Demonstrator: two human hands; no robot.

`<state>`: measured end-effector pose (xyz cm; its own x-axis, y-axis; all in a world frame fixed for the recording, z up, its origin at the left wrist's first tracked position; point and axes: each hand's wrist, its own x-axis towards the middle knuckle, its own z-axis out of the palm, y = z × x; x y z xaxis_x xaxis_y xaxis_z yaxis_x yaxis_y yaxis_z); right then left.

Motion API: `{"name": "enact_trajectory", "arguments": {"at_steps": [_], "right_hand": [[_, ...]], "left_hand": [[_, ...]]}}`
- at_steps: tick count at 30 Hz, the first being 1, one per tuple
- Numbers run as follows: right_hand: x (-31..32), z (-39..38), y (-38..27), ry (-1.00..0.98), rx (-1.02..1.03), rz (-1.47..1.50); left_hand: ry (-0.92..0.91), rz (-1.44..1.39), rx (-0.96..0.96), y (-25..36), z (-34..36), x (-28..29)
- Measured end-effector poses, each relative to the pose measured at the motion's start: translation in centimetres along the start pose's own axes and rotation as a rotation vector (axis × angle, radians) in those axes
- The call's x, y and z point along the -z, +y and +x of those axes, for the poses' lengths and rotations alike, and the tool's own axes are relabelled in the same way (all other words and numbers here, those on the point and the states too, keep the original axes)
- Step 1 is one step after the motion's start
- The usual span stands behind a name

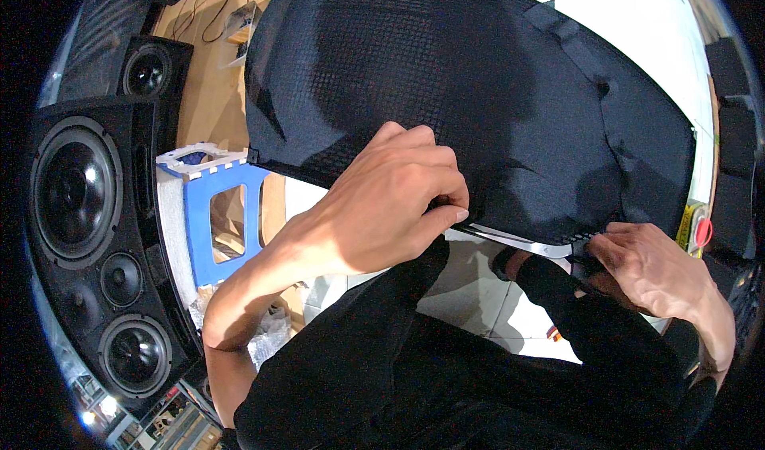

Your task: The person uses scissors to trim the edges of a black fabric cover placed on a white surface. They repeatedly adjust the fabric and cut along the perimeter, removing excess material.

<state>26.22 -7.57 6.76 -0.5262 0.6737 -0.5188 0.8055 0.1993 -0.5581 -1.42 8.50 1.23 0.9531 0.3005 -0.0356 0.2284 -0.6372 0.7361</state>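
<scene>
Filling the upper middle of the view: a large black mesh panel (446, 84), curved, with fabric straps near its upper right edge and its lower edge running from left of centre down toward the right. Held up off the pale tiled floor (470, 287), resting on nothing visible.

At the far left, standing tall: a black loudspeaker cabinet (88, 243) with several round drivers, a smaller speaker (147, 72) behind it at the upper left.

Between the cabinet and the panel: a blue and white plastic step stool (219, 211), tipped on its side.

Along the bottom: dark trousers (414, 370) of the person.

At the centre, on the panel's lower edge: the left hand (386, 203), fingers curled shut and thumb pressed in, pinching the mesh edge tightly.

At the lower right end of that same edge: the right hand (649, 267), closed around the dark handles of metal scissors (530, 245), the shiny blades lying flat just beneath the mesh edge and pointing toward the left hand.

At the right edge, just beyond the panel: a small yellow and red object (695, 228), too small to tell more.
</scene>
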Motion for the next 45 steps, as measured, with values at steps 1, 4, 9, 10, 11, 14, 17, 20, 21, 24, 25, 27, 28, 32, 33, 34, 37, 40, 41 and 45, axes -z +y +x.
{"name": "enact_trajectory", "arguments": {"at_steps": [1, 4, 9, 10, 11, 14, 17, 20, 21, 24, 25, 27, 28, 32, 33, 34, 37, 40, 41, 45], "right_hand": [[0.2, 0.1, -0.1, -0.018, 0.006, -0.015], [0.3, 0.2, -0.9, -0.009, -0.047, -0.023], [-0.1, 1.0, -0.7, -0.014, -0.005, -0.072], [-0.3, 1.1, -0.5, -0.013, 0.004, -0.083], [0.0, 1.3, -0.8, -0.015, 0.013, -0.108], [0.0, 1.1, -1.5, 0.006, 0.008, -0.166], [-0.1, 1.4, -1.7, 0.015, 0.009, -0.21], [-0.5, 1.5, -1.6, 0.026, 0.021, -0.244], [-0.6, 1.6, -1.3, 0.024, 0.033, -0.256], [-0.9, 1.7, -1.0, 0.043, 0.042, -0.252], [-0.8, 1.4, -1.2, 0.054, 0.028, -0.243], [-0.3, 1.2, -1.5, 0.044, 0.01, -0.205], [-0.3, 1.3, -1.5, 0.039, 0.01, -0.187], [-0.4, 1.4, -1.3, 0.02, 0.009, -0.158], [-0.5, 1.3, -1.5, 0.033, -0.007, -0.142], [-0.6, 1.2, -1.6, 0.047, -0.023, -0.126], [-0.1, 1.0, -1.8, -0.037, -0.05, -0.161], [0.0, 0.5, -1.8, -0.039, -0.063, -0.131], [-0.1, 0.3, -1.7, -0.032, -0.06, -0.144], [-0.5, -0.1, -1.3, -0.038, -0.05, -0.172]], "left_hand": [[0.001, 0.0, 0.0, 0.1, 0.0, 0.0], [-0.001, -0.007, -0.009, 0.1, 0.1, 0.0], [-0.001, 0.011, 0.006, 0.1, -0.1, -0.1], [0.0, 0.017, 0.009, 0.0, -0.1, -0.2], [0.009, 0.013, 0.012, -0.1, -0.4, -0.2], [0.007, 0.018, -0.015, -0.1, 0.0, -0.3], [0.023, 0.035, -0.03, -0.3, 0.0, -0.5], [0.024, 0.051, -0.034, -0.5, -0.1, -0.6], [0.021, 0.053, -0.03, -0.6, -0.2, -0.6], [0.012, 0.062, -0.021, -0.4, -0.1, -0.4], [0.01, 0.052, -0.04, -0.4, 0.1, -0.4], [0.011, 0.04, -0.061, -0.5, 0.3, -0.4], [0.012, 0.042, -0.062, -0.6, 0.2, -0.4], [0.011, 0.038, -0.058, -0.8, -0.1, -0.5], [0.008, 0.033, -0.058, -0.7, 0.0, -0.5], [0.007, 0.039, -0.056, -0.6, -0.1, -0.5], [-0.004, 0.05, -0.042, -0.4, -0.2, -0.4], [-0.023, 0.042, -0.024, -0.1, -0.3, -0.2], [-0.022, 0.038, -0.027, -0.1, -0.2, -0.3], [-0.017, 0.021, -0.031, 0.1, -0.2, -0.2]]}}
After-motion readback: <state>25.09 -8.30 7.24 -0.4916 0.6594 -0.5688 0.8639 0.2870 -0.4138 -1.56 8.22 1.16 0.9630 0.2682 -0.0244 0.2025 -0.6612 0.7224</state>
